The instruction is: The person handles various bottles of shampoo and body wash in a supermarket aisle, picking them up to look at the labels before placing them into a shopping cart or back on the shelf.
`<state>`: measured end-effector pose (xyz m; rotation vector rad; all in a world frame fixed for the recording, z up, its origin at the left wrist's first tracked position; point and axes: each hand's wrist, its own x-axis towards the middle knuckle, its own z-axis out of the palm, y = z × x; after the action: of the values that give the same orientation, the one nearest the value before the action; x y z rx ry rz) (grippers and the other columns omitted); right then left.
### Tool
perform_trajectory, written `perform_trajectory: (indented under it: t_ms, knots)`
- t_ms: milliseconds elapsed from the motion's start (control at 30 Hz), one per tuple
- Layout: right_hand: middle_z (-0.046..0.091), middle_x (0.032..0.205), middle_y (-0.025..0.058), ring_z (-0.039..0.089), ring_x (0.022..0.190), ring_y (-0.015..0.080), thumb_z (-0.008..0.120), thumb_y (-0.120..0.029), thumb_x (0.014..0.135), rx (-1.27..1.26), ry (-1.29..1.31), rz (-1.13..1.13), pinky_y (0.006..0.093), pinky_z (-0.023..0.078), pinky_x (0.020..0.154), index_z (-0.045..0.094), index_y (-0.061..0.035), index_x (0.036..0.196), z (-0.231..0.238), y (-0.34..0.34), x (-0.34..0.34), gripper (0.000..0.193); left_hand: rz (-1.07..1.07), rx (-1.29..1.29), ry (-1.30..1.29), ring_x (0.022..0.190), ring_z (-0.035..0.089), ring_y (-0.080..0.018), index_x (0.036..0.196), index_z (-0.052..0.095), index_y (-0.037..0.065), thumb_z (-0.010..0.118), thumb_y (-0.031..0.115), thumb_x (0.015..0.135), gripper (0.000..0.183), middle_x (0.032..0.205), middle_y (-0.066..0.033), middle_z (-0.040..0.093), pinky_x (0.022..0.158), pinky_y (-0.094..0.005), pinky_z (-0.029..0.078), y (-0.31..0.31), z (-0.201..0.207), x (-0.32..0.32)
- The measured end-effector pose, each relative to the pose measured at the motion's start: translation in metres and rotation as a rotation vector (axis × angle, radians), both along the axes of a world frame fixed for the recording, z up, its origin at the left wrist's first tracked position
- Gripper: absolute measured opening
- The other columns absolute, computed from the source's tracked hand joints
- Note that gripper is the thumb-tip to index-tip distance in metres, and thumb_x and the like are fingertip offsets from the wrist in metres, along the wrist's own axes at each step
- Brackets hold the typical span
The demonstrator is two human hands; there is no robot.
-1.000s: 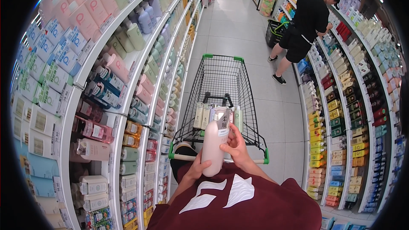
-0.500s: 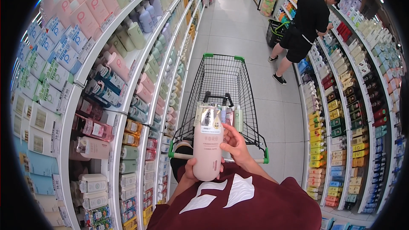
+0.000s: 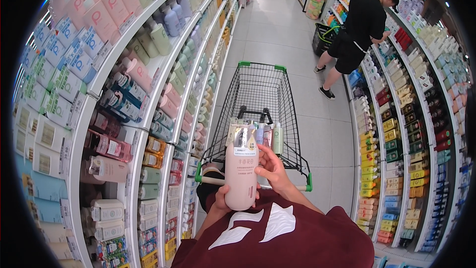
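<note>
A pale pink, plump-bodied bottle point(image 3: 241, 178) stands nearly upright before my chest, its printed front toward me. My left hand point(image 3: 221, 200) wraps the lower left side, and some of its fingers are hidden behind the bottle. On the upper right side, my right hand point(image 3: 274, 170) grips with bent fingers and thumb. A shiny card or label with a gold drop shape point(image 3: 246, 140) covers the bottle's top. Just beyond it, several bottles stand in the near end of the shopping cart, among them a light green one point(image 3: 278, 140).
The black wire shopping cart point(image 3: 290, 104) with green corners is right in front of me. Packed shelves of toiletries line the left point(image 3: 109, 59) and right point(image 3: 391, 134). Farther up the aisle, a person in black point(image 3: 364, 20) faces the right shelves, beside a dark basket point(image 3: 321, 39).
Both hands keep their hold on the bottle, which has hardly moved. The view has shifted slightly. The person in black has shifted their hands a little.
</note>
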<state>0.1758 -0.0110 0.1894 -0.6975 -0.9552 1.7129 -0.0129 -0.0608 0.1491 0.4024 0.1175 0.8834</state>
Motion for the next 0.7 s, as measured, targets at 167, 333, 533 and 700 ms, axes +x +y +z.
perform_trajectory:
  t_ms: [167,333,533,700]
  knots:
    - [0.055,0.122,0.0091,0.056,0.112,0.0174,0.072,-0.005,0.087,-0.002,-0.005,0.033,0.0307,0.048,0.096,0.033,-0.0005,0.150,0.000,0.000,0.000,0.075,0.015,-0.006,0.003,0.104,0.063,-0.0417,0.146,0.029,-0.003,0.062,0.059,0.083,0.094,0.124,-0.0295,0.052,0.073,-0.0515,0.061,-0.003,-0.001,-0.001]
    - [0.055,0.123,0.0096,0.056,0.115,0.0191,0.074,-0.007,0.085,-0.020,-0.025,0.045,0.0342,0.047,0.098,0.035,-0.0019,0.149,-0.001,-0.001,0.000,0.075,0.030,-0.017,0.007,0.102,0.064,-0.0414,0.146,0.030,-0.004,0.061,0.059,0.083,0.094,0.123,-0.0296,0.053,0.073,-0.0517,0.061,-0.007,-0.004,-0.001]
    - [0.054,0.122,0.0093,0.056,0.112,0.0170,0.071,-0.005,0.088,-0.004,-0.028,0.079,0.0298,0.049,0.094,0.031,-0.0013,0.151,-0.004,-0.003,-0.002,0.075,0.058,-0.010,0.037,0.101,0.064,-0.0414,0.145,0.030,-0.004,0.061,0.060,0.083,0.094,0.123,-0.0294,0.053,0.072,-0.0518,0.061,-0.013,-0.003,-0.003]
    - [0.054,0.122,0.0100,0.056,0.113,0.0173,0.071,-0.004,0.088,-0.008,-0.034,0.089,0.0305,0.049,0.094,0.031,-0.0011,0.151,-0.004,-0.005,-0.003,0.074,0.067,-0.021,0.026,0.101,0.064,-0.0412,0.145,0.031,-0.004,0.060,0.060,0.083,0.094,0.123,-0.0289,0.053,0.073,-0.0517,0.061,-0.018,-0.007,-0.003]
